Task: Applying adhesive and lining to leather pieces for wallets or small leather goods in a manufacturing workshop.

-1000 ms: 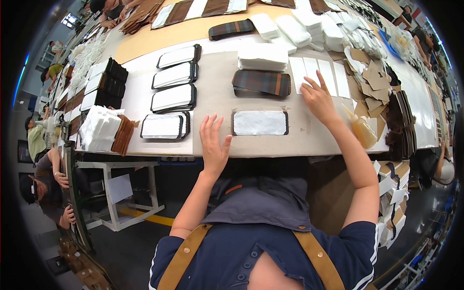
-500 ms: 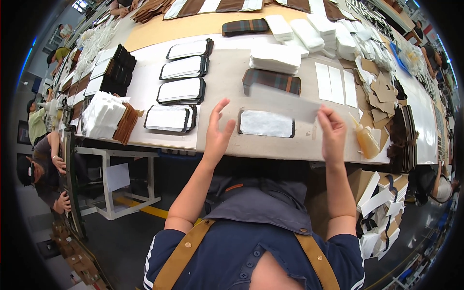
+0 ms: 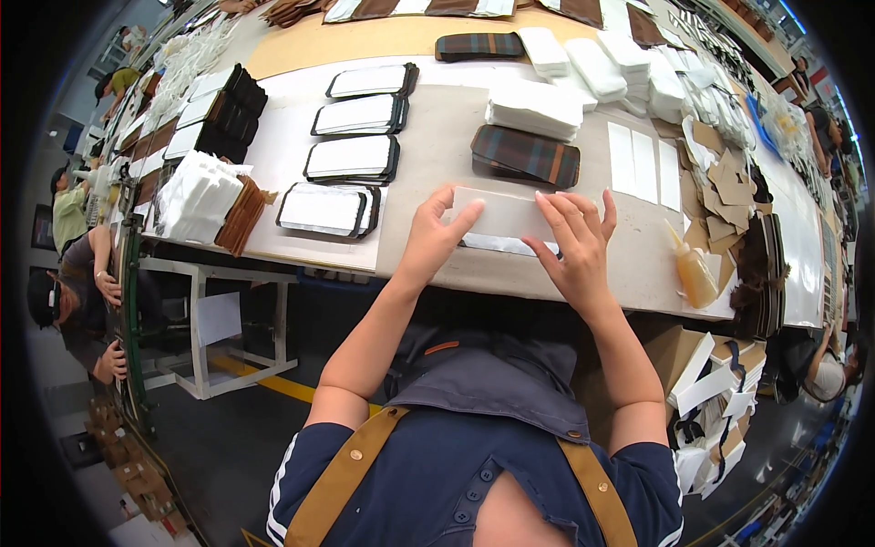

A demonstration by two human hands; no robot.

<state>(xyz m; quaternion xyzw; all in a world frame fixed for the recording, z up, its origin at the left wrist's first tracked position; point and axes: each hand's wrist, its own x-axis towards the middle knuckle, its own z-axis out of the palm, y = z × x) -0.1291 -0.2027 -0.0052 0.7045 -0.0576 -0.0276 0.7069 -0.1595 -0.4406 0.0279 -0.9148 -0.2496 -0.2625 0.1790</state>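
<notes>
A pale, stiff rectangular card (image 3: 499,215) is held level just in front of me, above the table edge. My left hand (image 3: 436,235) is closed on its left end, thumb across the top. The fingers of my right hand (image 3: 580,244) are bent at its right end, index fingertip on the card and thumb by the lower edge, other fingers raised. Beneath the card shows a strip of a whitish panel with dark edging (image 3: 497,242), mostly covered. Plaid fabric pieces (image 3: 526,157) lie just beyond, with a stack of white pads (image 3: 534,109) behind them.
On the left, stacks of white panels with black edging (image 3: 352,158) form a column. White strips (image 3: 643,159), cardboard scraps (image 3: 725,187) and a bottle of amber liquid (image 3: 696,275) lie to the right. A box of offcuts (image 3: 715,374) stands below. Another person (image 3: 82,301) works at far left.
My right hand has brought the card left and down over the dark-edged panel. My left hand, open before, has moved right and now grips the card's left end.
</notes>
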